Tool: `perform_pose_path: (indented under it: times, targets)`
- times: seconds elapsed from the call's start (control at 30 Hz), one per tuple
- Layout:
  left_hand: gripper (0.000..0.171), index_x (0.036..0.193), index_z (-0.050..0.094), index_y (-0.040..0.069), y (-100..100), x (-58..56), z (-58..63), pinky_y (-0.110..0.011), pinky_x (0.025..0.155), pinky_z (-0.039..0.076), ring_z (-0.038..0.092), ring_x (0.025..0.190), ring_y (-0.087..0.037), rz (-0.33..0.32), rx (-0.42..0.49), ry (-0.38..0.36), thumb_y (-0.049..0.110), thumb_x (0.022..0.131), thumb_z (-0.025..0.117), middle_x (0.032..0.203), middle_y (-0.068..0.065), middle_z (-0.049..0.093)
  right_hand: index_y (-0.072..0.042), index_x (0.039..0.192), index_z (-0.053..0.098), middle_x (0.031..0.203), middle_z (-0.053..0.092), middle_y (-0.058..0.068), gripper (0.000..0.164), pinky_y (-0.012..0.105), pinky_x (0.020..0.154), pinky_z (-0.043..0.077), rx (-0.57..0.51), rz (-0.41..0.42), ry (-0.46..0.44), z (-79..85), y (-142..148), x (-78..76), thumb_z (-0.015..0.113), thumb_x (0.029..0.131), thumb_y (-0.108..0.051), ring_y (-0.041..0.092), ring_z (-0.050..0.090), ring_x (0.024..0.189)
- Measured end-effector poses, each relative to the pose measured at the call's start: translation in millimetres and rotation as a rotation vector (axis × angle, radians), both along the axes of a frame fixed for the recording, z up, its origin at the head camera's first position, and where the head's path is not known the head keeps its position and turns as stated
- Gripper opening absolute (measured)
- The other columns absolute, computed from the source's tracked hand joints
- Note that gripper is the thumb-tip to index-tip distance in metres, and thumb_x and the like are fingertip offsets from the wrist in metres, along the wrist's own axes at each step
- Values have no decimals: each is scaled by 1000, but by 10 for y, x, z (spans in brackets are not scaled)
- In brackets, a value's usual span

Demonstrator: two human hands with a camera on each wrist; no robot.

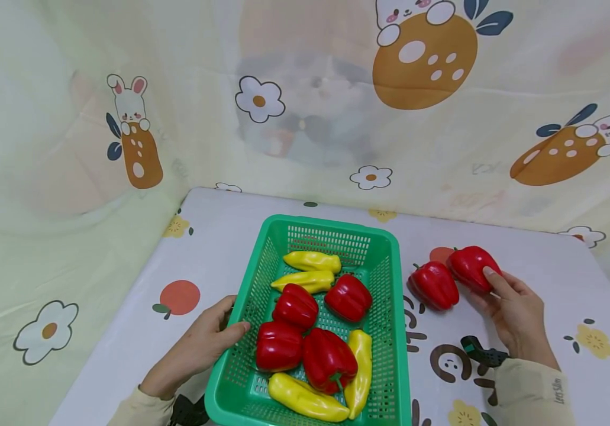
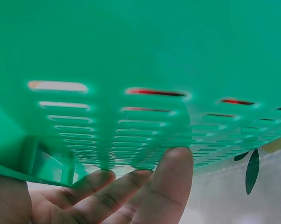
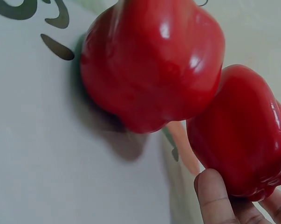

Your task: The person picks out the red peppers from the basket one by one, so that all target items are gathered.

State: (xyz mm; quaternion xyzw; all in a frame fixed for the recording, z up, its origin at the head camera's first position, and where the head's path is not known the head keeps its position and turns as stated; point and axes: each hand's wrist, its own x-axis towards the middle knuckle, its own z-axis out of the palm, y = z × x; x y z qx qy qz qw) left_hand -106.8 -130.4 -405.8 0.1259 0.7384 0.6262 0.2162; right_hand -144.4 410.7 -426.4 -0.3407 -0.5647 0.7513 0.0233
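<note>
Bright, diffuse light — white highlights on red peppers [image 3: 149, 74], soft shadows; green basket [image 2: 131, 42] blurred close up.

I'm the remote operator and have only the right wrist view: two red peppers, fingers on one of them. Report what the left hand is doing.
Observer: The left hand grips the left side of a green basket, as the head view shows.
Operator: Count what lies inside it.
Observer: Eight things: four red peppers and four yellow peppers.
</note>
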Motion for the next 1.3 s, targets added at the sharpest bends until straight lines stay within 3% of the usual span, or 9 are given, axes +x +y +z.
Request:
perform_pose_path:
  times: [0.23,0.73,1.3]
  targets:
    - [52,153,37,-5,-3,-7,-4,-48,69,66,75,97,-37,-1,0,-4,9,105,53,132,-34,59,-32,157,42,161,32,-7,86,30,78,65,13,-23,-23,-45,-4,-10,84,83,-44,13,44,119]
    - [53,153,36,-7,-1,-6,4,-48,68,66,75,96,-38,-2,0,3,9,105,53,130,-34,59,-27,162,38,162,32,0,102,27,73,65,60,-30,-66,-87,0,-26,88,76,-50,12,53,107]
    - [53,152,37,-7,2,-12,9,-47,67,66,75,95,-38,1,-18,10,10,105,53,131,-34,59,-28,164,33,169,24,4,108,23,72,64,132,-14,-159,-85,36,24,83,75,-59,10,52,104]
